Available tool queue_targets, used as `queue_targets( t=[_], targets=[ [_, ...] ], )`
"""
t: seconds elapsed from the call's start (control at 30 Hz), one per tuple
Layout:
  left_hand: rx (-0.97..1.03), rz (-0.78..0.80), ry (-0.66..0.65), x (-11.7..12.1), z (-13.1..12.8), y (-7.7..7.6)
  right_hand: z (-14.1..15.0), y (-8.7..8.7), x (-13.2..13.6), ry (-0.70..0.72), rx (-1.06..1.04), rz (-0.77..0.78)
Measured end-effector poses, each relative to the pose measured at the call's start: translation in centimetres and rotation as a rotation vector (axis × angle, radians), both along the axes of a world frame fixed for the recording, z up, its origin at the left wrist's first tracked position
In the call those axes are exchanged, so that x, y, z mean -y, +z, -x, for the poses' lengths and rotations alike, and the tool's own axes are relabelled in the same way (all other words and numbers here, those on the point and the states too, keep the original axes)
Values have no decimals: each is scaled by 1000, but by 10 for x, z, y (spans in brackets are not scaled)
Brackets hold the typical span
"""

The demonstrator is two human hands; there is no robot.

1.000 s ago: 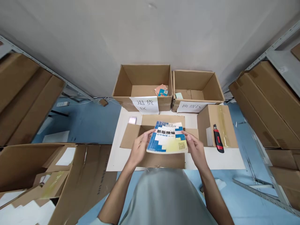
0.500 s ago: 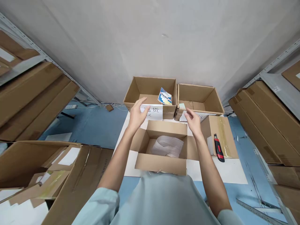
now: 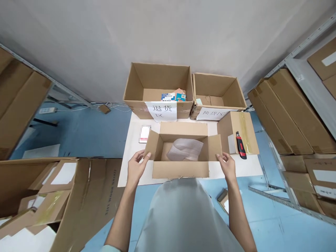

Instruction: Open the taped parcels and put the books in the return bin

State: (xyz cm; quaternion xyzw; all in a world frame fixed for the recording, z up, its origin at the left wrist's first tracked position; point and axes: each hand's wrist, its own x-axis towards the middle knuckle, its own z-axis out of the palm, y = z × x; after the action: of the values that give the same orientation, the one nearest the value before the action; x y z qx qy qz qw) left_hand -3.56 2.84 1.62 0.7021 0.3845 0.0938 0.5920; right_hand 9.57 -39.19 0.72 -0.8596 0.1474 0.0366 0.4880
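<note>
An open cardboard box [image 3: 181,170] stands in front of me on the white table [image 3: 236,169], its flaps spread outward. Inside it lies a piece of pale foam wrap [image 3: 186,149]. My left hand [image 3: 138,165] pinches the box's left flap between thumb and fingers. On the opposite side, my right hand [image 3: 227,166] grips the edge of the right flap. Beyond the left flap, a phone-like white rectangle [image 3: 145,134], partly blurred out, lies on the table.
Two labelled open boxes stand behind: the left one [image 3: 133,109] holds several colourful packs [image 3: 173,96], the right one [image 3: 233,103] a small pale item. A red-black box cutter [image 3: 240,145] rests on a closed carton [image 3: 250,129]. A large carton [image 3: 102,196] with parcels stands left; loaded shelves flank both sides.
Both hands have come down from near the rear boxes to the side flaps and taken hold of them. The colourful book-like pack now lies lower inside the rear left box.
</note>
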Motion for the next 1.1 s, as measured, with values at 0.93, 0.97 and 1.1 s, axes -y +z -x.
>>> queue_targets(
  t=[0.93,0.97,1.1],
  targets=[
    [291,-486,-655,210,62,106,315,101,113,-472,253,529],
    [290,-463,-723,233,65,101,335,95,130,-530,236,540],
    [298,-374,-1037,337,74,78,420,77,193,-786,121,588]
  ],
)
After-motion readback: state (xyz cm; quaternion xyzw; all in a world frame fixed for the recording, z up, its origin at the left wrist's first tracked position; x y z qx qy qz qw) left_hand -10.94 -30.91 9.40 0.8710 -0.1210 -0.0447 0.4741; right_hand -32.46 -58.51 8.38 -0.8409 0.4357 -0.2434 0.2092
